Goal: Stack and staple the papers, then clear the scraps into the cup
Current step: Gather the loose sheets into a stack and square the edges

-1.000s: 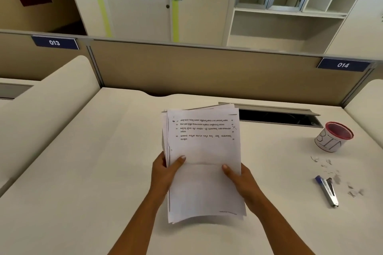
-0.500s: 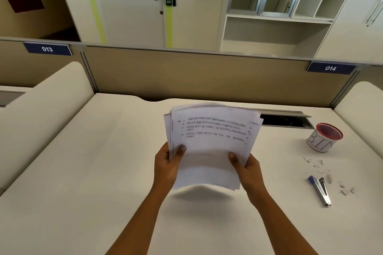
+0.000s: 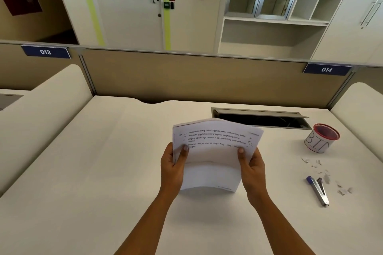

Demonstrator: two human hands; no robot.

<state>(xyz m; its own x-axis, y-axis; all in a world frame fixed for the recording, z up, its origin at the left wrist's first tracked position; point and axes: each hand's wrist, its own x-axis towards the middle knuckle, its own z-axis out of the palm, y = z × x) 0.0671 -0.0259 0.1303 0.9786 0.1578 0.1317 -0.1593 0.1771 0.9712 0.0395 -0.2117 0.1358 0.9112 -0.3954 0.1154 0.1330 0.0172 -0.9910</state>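
Observation:
A stack of white printed papers (image 3: 213,163) is held up above the desk, its sheets slightly fanned at the top. My left hand (image 3: 173,168) grips its left edge and my right hand (image 3: 251,166) grips its right edge, thumbs on the front sheet. To the right, a blue and silver stapler (image 3: 319,189) lies on the desk. Small paper scraps (image 3: 325,174) are scattered around it. A white cup with a red rim marked "BIN" (image 3: 320,141) stands behind the scraps.
The white desk (image 3: 93,182) has an open cable slot (image 3: 259,118) at the back right. A beige partition (image 3: 186,76) runs along the far edge, with raised side dividers at left and right.
Both hands have lifted the papers off the desk and tilted them more upright. The view has shifted upward.

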